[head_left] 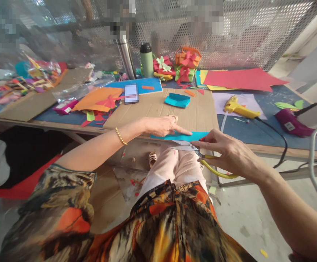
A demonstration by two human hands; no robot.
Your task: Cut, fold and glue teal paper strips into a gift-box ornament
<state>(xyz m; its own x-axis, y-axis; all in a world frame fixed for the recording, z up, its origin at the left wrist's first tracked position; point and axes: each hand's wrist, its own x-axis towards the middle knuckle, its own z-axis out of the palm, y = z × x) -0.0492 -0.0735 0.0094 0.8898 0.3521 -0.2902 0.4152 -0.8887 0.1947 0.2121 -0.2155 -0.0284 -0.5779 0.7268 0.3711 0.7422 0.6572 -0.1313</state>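
Observation:
A strip of blue paper [175, 136] lies along the front edge of the cardboard sheet [147, 112]. My left hand [165, 126] rests over the strip, its index finger stretched out onto the paper and the other fingers curled. Scissors [184, 146] with yellow handles are held in my right hand [224, 149], their blades pointing left just below the strip. The thumb and fingertips of my right hand are at the strip's right end. Farther back on the cardboard lies a folded blue piece of paper [177, 100].
A phone [131, 93] and orange paper [98, 99] lie to the left. A yellow glue gun [240, 107] with a cable is on the right, near a purple device [292, 122]. Behind stand a steel flask [126, 60], a green bottle [147, 61] and paper flowers [187, 65].

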